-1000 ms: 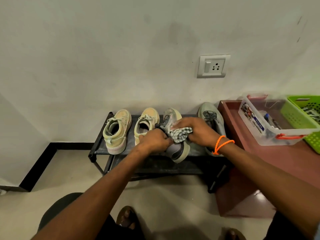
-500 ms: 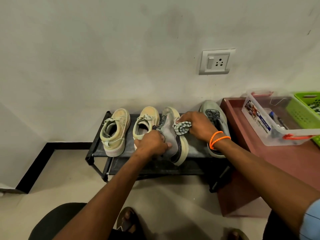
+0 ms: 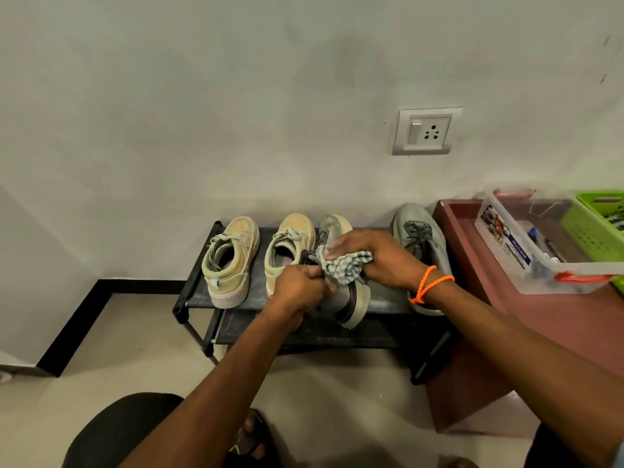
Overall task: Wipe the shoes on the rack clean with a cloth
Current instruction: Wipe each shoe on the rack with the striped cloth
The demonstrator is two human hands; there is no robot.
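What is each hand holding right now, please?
Left hand: closed on the grey shoe, steadying it.
Right hand: closed on the checked cloth, pressing it against that shoe.

You've got one readable label: "MULTI BOX" on the blue sticker (image 3: 506, 236) stuck to the clear plastic box (image 3: 553, 282). The rest of that sticker blurs out.

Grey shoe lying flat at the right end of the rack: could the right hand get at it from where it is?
Probably yes. The right hand presses the checked cloth on the tilted shoe right beside that grey shoe, whose upper lies uncovered.
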